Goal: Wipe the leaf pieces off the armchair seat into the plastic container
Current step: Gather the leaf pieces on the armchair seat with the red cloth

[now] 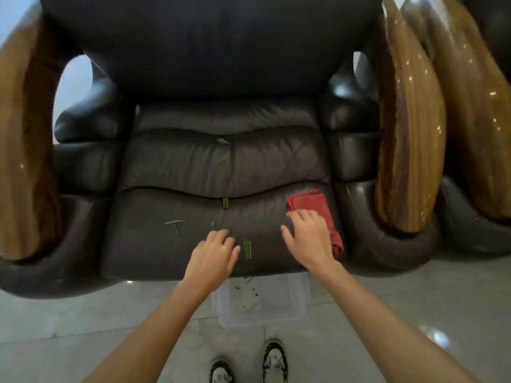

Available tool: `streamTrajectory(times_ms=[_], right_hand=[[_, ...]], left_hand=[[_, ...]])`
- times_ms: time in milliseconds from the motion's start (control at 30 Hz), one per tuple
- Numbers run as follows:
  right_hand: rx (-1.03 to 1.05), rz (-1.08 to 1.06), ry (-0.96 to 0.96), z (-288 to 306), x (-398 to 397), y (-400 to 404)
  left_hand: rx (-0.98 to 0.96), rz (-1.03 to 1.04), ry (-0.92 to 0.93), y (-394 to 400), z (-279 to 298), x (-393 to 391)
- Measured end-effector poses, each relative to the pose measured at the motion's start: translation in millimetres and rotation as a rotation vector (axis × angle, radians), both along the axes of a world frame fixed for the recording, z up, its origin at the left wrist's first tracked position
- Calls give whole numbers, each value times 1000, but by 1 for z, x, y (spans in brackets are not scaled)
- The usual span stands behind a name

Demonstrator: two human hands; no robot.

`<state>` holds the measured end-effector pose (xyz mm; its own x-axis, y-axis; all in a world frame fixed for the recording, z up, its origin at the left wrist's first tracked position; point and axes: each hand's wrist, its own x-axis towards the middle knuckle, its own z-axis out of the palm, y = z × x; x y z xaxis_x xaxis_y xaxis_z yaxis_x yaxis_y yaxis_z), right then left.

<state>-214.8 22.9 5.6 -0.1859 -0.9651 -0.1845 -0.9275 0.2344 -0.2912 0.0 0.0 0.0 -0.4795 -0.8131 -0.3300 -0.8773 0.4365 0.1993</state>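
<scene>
— Leaf pieces (247, 248) lie scattered over the dark leather armchair seat (171, 172): one broad strip near the front edge between the two hands, a thin crossed pair off to the left, one at the seam in the middle, two more further back.

— And the hands?

— Her right hand (308, 234) lies palm down on a red cloth (318, 204) at the right side of the seat. The fingers are spread flat over it, pressing rather than clutching; the cloth sticks out beyond the fingertips and trails past the wrist.

— The left one?

— The left hand (214, 254) is on the front cushion, fingers loosely curled and holding nothing that I can see. Its fingertips sit just beside a small green bit.

— Where is the container?

— The clear plastic container (293, 310) stands on the tiled floor (83, 322), right against the front of the chair, between the forearms. A few dark scraps already lie in it. The person's shoes (275, 360) show just behind it.

— Armrests?

— Polished wooden arms (409, 128) on both sides.
</scene>
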Motion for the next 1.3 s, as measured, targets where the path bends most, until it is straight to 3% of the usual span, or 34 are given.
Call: streamTrajectory(times_ms=[167, 367, 700, 900, 1067, 1233, 1300], right_hand=[[66, -189, 78, -61, -35, -14], [60, -229, 61, -125, -49, -20], [-355, -275, 253, -164, -41, -37], [-578, -272, 61, -160, -39, -61], [-418, -202, 6, -141, -43, -56], [-36, 8, 105, -140, -72, -39], [-125, -6, 208, -151, -68, -31]], left_hand=[[-188, -29, 76, -13, -60, -8], [-260, -83, 111, -36, -114, -22], [-452, -125, 355, -36, -156, -24], [-521, -116, 512, -33, -172, -13], [-514, -61, 564, -33, -167, -13], [-530, -65, 637, -35, -174, -12], [-546, -73, 669, -37, -178, -12]])
